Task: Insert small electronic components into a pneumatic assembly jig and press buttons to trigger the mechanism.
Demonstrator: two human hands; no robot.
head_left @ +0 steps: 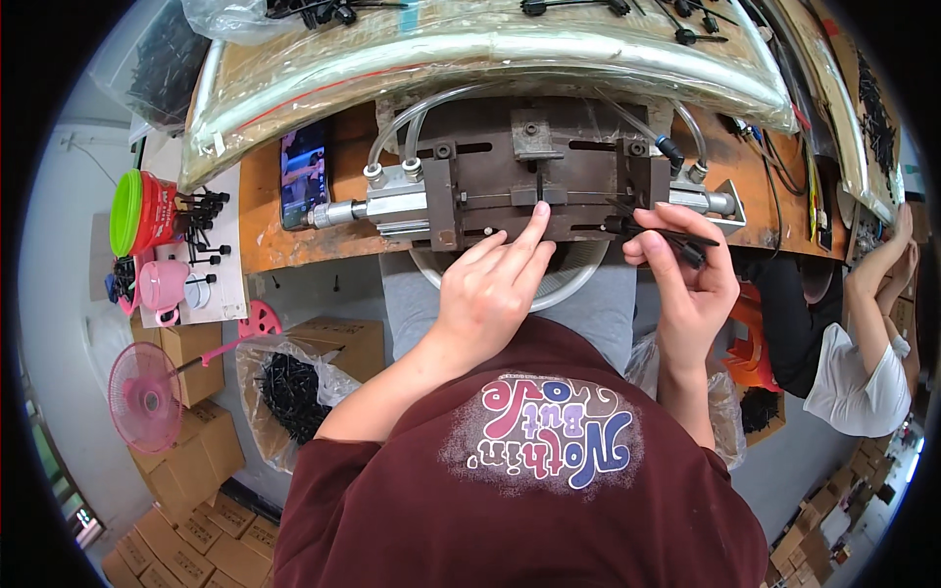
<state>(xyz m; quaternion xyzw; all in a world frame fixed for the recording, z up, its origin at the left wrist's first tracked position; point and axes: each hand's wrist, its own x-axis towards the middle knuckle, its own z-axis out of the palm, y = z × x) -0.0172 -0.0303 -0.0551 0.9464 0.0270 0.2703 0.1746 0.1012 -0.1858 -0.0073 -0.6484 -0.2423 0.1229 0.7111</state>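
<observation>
In front of me lies a dark metal fixture [480, 147] with a silver air cylinder [397, 201] at its left end and another [696, 199] at its right. My left hand [495, 289] has its fingers stretched out. Its index fingertip touches a small dark block [529, 196] at the fixture's middle, where a thin black stem stands. Between the thumb and fingers of my right hand [694, 284] are black plastic parts [686, 248] with thin stems, held by the fixture's right end. How many it holds is hard to make out.
A plastic-wrapped board [490, 49] with black parts spans the back. Left are a phone [305, 176], a red-green tub [147, 211], a pink cup [164, 286] and a pink fan [145, 397]. A bag of black parts [292, 397] stands below. Another person [863, 367] sits at right.
</observation>
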